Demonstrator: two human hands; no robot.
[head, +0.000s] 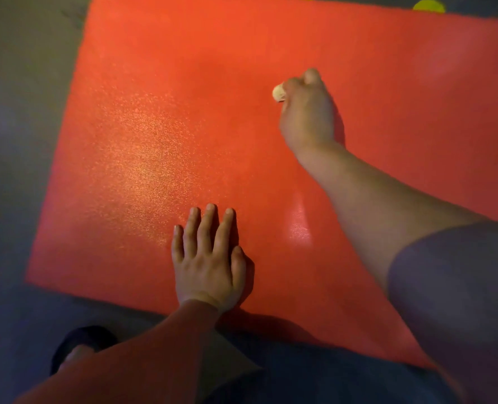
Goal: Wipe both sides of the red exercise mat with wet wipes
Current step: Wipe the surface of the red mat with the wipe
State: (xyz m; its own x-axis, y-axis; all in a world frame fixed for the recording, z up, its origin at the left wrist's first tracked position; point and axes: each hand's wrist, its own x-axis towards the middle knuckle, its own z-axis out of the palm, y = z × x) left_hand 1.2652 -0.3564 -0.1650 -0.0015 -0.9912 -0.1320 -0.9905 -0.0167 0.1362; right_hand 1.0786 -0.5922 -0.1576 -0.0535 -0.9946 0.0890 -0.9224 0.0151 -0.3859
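Mid-wipe: the red exercise mat (183,112) lay flat on the floor (23,83).
The right hand (307,112) had its grip clamped on a balled wet wipe (278,93) mid-mat; the left hand (208,266) pressed flat, fingers straight, by its near edge. Looked light, floppy, a bit slick: I'd lift it by a corner.

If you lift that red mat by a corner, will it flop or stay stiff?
Probably flops: the red mat looks thin and lies flat. It may slide when pushed, since the left hand presses it down.

No readable text, labels or numbers anywhere.
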